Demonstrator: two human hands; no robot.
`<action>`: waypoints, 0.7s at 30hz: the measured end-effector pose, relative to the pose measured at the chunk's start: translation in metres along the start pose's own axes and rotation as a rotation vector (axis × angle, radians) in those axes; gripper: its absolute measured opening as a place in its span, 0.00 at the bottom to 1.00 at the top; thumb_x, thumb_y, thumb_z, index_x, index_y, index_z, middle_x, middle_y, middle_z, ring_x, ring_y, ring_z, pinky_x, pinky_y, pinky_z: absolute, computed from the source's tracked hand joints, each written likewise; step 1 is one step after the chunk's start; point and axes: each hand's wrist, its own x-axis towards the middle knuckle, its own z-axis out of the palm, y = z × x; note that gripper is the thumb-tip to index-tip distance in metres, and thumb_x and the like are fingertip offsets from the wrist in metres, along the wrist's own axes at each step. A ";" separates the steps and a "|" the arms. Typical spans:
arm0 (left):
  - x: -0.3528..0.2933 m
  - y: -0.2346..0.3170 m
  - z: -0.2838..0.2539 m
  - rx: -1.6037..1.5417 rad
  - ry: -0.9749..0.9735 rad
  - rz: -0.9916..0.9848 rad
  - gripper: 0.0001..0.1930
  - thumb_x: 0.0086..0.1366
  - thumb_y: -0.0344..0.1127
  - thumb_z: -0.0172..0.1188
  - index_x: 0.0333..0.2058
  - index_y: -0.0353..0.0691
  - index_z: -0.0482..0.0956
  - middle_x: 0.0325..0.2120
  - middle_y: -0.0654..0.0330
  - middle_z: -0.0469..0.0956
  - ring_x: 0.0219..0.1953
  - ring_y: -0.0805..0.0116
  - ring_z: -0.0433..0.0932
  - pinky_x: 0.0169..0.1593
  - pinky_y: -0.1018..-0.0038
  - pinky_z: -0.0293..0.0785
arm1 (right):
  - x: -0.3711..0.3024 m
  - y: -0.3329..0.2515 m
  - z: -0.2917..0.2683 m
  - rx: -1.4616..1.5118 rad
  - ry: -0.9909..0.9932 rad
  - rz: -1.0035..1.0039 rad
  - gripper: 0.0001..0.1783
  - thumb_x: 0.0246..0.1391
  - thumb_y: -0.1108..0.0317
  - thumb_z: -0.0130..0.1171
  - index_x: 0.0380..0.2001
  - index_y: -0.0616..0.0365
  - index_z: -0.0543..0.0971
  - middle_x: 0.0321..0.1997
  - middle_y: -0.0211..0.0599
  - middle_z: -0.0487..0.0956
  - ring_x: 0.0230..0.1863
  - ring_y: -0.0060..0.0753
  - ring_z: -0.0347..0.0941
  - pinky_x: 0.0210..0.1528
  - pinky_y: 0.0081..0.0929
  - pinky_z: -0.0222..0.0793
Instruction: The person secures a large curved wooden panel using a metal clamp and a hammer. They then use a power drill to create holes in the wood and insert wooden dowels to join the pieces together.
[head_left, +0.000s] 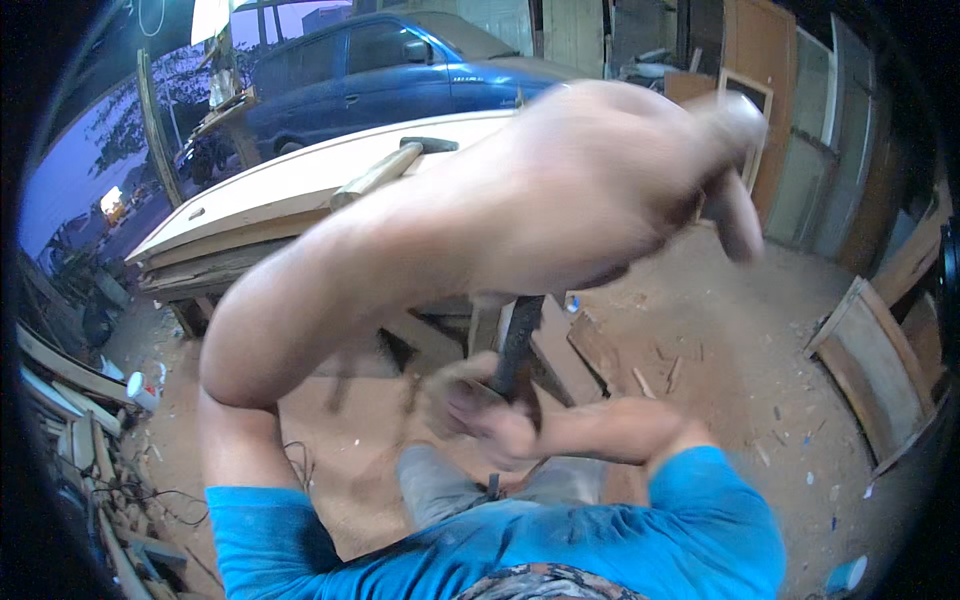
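Note:
My left arm reaches across the view from the lower left, over the edge of the workbench. My left hand (700, 150) is at the upper right, smeared by motion; some fingers point down, and I cannot tell whether it holds anything. Low in front of my body, my right hand (490, 415) is closed around a dark, flat bar-like tool (518, 345) that stands upward from the fist. The tool's upper end is hidden behind my left forearm, so its kind is unclear. A hammer (378, 175) with a wooden handle and dark head lies on the bench, partly covered by my left arm.
The workbench (270, 195) has a pale board on top. A blue van (400, 75) stands behind it. Wood offcuts (590, 350) lie on the dusty floor. Wooden frames (870, 360) lean at the right, scrap wood (100, 450) piles at the left, near a white tub (142, 390).

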 end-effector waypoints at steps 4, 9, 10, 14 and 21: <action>0.027 0.007 0.031 0.313 -0.138 -0.036 0.31 0.79 0.56 0.42 0.40 0.36 0.86 0.24 0.63 0.73 0.26 0.74 0.71 0.34 0.73 0.70 | 0.041 0.047 0.002 -0.373 0.152 -0.596 0.15 0.69 0.62 0.57 0.27 0.55 0.71 0.23 0.27 0.62 0.25 0.25 0.60 0.28 0.35 0.56; 0.008 -0.019 0.046 -0.139 0.257 0.206 0.32 0.78 0.59 0.41 0.58 0.33 0.75 0.39 0.57 0.80 0.35 0.74 0.77 0.38 0.77 0.74 | 0.052 0.070 0.013 0.323 -0.059 -0.332 0.17 0.62 0.58 0.67 0.46 0.59 0.82 0.54 0.42 0.77 0.52 0.37 0.76 0.53 0.35 0.75; 0.003 -0.029 0.056 -0.210 0.380 0.190 0.35 0.77 0.61 0.41 0.62 0.34 0.72 0.41 0.56 0.80 0.36 0.72 0.79 0.39 0.76 0.77 | 0.033 0.070 0.001 0.064 0.001 -0.452 0.19 0.61 0.58 0.68 0.47 0.61 0.83 0.58 0.46 0.79 0.56 0.41 0.78 0.57 0.37 0.78; -0.041 -0.077 0.092 0.214 0.903 0.170 0.43 0.70 0.71 0.50 0.66 0.36 0.69 0.50 0.53 0.79 0.49 0.61 0.80 0.57 0.60 0.76 | -0.060 0.096 -0.025 -0.567 0.305 -0.516 0.20 0.61 0.52 0.68 0.46 0.56 0.82 0.51 0.50 0.79 0.50 0.57 0.79 0.50 0.46 0.77; -0.085 -0.131 0.079 0.684 0.789 0.257 0.33 0.67 0.62 0.65 0.54 0.37 0.76 0.54 0.46 0.76 0.59 0.48 0.74 0.64 0.55 0.69 | -0.179 0.182 -0.092 -0.732 0.480 0.081 0.18 0.62 0.52 0.67 0.36 0.59 0.85 0.35 0.44 0.84 0.36 0.44 0.81 0.41 0.38 0.75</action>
